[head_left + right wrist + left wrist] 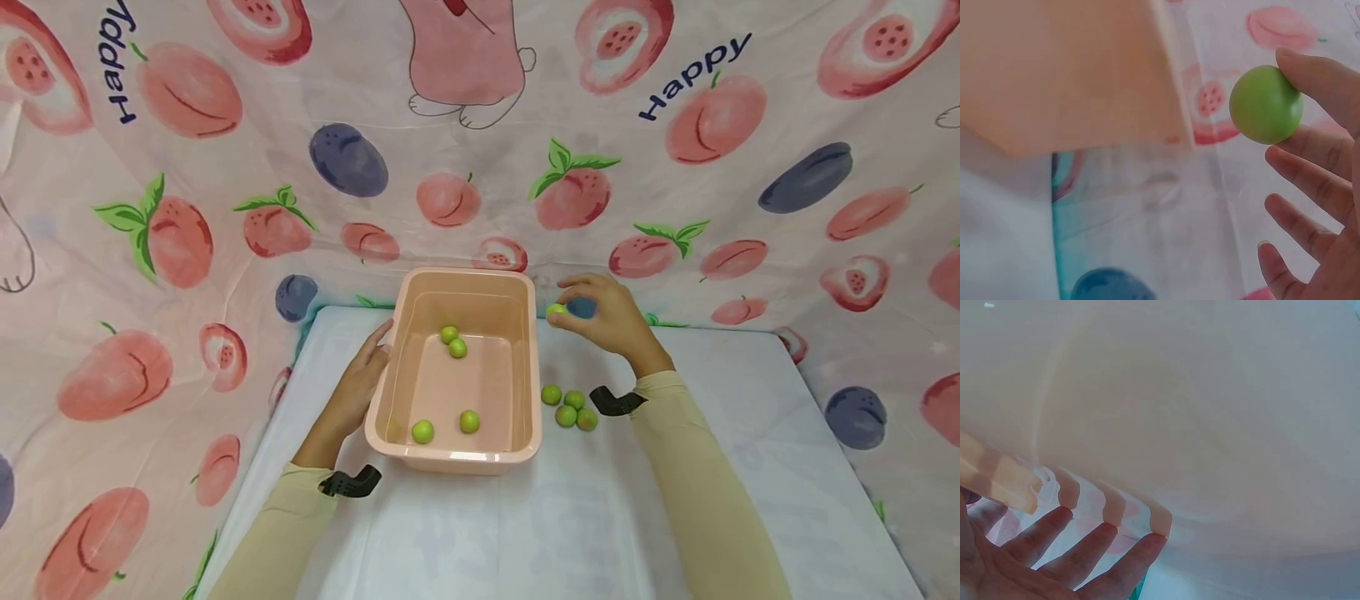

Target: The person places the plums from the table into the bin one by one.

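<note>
A peach-coloured plastic basin (453, 454) stands on the white table, with several small round green fruits inside, such as one green fruit (423, 431) near its front. My left hand (352, 392) is at the basin's left side; in the left wrist view, its fairly straight fingers (1088, 553) touch the outer wall with their tips below the rim. To the right of the basin's far end, my right hand (611, 317) pinches another green fruit (1266, 105) between thumb and forefinger, above the table. Its other fingers are spread.
Several loose green fruits (566, 416) lie together on the table just right of the basin. The white table (480, 542) is backed by a fruit-printed cloth (480, 150). Black bands (617, 402) sit at both wrists.
</note>
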`<move>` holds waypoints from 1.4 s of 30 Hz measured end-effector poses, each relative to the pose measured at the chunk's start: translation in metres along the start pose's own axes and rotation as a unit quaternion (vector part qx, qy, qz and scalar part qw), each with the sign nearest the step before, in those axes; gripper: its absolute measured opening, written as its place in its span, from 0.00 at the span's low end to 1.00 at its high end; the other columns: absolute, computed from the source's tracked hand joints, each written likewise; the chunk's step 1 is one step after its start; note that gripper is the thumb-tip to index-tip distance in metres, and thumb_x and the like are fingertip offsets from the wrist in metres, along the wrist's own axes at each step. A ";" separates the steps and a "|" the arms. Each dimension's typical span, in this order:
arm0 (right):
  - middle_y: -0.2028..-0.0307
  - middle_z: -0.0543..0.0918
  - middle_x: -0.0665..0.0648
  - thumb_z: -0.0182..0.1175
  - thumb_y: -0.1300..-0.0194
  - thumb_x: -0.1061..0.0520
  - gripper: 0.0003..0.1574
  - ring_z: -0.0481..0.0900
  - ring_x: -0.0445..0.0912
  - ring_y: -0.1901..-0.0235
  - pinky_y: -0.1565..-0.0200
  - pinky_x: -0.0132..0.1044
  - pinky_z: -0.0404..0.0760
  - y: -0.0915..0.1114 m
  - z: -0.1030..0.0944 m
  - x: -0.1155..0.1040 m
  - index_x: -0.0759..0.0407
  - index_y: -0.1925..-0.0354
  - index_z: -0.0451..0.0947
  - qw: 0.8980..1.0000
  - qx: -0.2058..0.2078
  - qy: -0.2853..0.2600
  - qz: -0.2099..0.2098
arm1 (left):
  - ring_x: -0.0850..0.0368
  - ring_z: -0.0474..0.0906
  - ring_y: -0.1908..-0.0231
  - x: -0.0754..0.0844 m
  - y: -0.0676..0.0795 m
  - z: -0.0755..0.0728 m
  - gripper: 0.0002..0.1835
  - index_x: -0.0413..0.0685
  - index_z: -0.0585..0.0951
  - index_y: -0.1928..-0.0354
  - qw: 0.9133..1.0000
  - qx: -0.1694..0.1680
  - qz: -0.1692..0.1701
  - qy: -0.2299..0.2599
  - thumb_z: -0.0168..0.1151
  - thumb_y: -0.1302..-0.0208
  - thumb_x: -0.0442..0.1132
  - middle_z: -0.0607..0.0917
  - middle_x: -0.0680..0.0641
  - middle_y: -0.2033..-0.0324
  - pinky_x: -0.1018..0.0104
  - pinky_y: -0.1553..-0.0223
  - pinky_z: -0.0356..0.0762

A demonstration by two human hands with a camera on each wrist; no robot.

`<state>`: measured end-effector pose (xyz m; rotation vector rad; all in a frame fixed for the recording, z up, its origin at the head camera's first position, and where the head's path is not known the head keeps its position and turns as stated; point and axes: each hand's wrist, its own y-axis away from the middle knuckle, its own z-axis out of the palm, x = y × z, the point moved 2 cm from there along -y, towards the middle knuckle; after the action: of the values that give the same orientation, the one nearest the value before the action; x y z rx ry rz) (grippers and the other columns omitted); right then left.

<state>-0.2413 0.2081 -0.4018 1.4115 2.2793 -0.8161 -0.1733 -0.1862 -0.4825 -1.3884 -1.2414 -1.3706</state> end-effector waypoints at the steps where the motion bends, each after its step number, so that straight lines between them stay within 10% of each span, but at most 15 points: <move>1: 0.39 0.82 0.53 0.76 0.43 0.41 0.21 0.72 0.54 0.34 0.32 0.62 0.68 -0.003 -0.001 -0.003 0.53 0.59 0.88 1.000 0.000 0.002 -0.005 | 0.35 0.69 0.30 0.000 0.000 0.000 0.31 0.72 0.52 0.19 1.000 0.000 0.000 0.001 0.43 0.19 0.58 0.63 0.38 0.24 0.39 0.36 0.74; 42: 0.40 0.82 0.49 0.75 0.43 0.39 0.18 0.69 0.49 0.33 0.28 0.57 0.60 -0.065 0.015 -0.107 0.47 0.60 0.88 0.993 -0.022 -0.033 -0.108 | 0.36 0.69 0.30 -0.002 -0.002 0.000 0.30 0.74 0.53 0.20 1.000 0.002 0.000 -0.004 0.42 0.18 0.58 0.63 0.40 0.24 0.40 0.36 0.75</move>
<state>-0.2513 0.1019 -0.3353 1.1156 2.4118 -0.8563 -0.1748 -0.1863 -0.4843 -1.3922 -1.2477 -1.3625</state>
